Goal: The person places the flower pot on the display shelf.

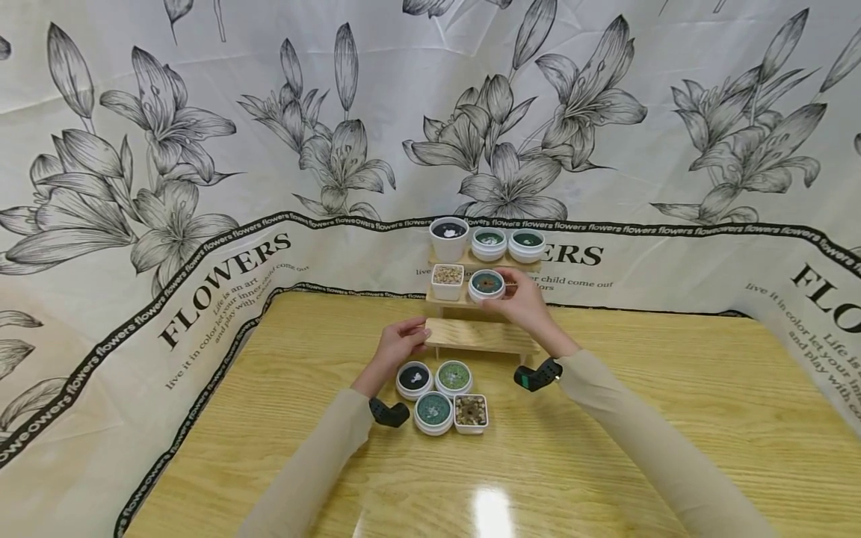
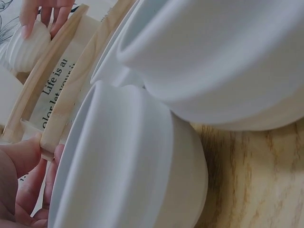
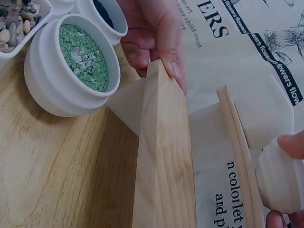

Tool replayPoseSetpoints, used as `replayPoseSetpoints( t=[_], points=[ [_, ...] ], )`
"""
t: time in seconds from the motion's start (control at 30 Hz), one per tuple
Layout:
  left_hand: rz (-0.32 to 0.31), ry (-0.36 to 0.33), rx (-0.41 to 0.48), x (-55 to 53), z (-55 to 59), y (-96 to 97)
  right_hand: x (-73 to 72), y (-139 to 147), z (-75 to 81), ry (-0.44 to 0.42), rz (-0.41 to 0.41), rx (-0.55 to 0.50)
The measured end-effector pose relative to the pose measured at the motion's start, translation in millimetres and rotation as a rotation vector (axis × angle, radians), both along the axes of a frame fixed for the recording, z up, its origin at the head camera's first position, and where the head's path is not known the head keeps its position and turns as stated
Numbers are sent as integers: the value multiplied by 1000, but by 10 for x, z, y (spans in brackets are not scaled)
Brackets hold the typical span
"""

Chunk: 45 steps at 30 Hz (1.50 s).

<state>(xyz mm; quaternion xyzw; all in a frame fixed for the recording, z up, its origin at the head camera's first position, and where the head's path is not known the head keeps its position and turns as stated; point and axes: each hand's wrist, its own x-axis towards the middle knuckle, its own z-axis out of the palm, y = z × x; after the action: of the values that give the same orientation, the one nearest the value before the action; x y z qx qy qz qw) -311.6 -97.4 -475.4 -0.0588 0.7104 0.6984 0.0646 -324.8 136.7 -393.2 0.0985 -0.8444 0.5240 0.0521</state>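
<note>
A tiered wooden stand (image 1: 480, 335) stands at the back of the table. My left hand (image 1: 397, 344) pinches the left end of its lowest board, the thumb on top in the right wrist view. On the middle tier, my right hand (image 1: 528, 302) holds a round white pot (image 1: 486, 285) with teal filling by its right side. Left of that pot sits a square white pot (image 1: 447, 276) of pale pebbles. The top tier carries a taller pot (image 1: 448, 237) with dark filling and two round pots with green filling (image 1: 489, 243).
Before the stand, near my left wrist, cluster a dark-filled pot (image 1: 414, 379), a light green one (image 1: 454, 377), a teal one (image 1: 433, 412) and a square pebble pot (image 1: 471, 413). Behind the stand hangs a flower-printed cloth (image 1: 363, 261) over the wooden table's (image 1: 323, 336) back edge.
</note>
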Motion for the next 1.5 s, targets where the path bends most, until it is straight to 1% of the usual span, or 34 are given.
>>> replayPoseSetpoints(
  t=[0.27, 0.47, 0.57, 0.83, 1.1, 1.3, 1.4, 1.5],
  points=[
    [2, -1, 9, -4, 7, 6, -23, -4, 5, -35, -23, -59],
    [10, -8, -6, -6, 10, 17, -27, -4, -4, -35, -71, -23],
    [17, -12, -11, -8, 3, 23, -35, -2, -24, -29, -91, -22],
    [26, -10, -4, -20, -17, 29, -36, 2, -53, -20, -90, -45],
    [24, 6, -5, -12, -6, 47, -20, 20, -60, 12, -86, -71],
    [26, -1, -7, -13, -11, 46, 58, 49, -59, 35, -82, -107],
    [31, -8, -5, -15, -14, 40, 117, 61, -68, 67, -79, -120],
    [29, -9, -6, -12, -12, 33, 178, 79, -97, 133, -92, -109]
  ],
)
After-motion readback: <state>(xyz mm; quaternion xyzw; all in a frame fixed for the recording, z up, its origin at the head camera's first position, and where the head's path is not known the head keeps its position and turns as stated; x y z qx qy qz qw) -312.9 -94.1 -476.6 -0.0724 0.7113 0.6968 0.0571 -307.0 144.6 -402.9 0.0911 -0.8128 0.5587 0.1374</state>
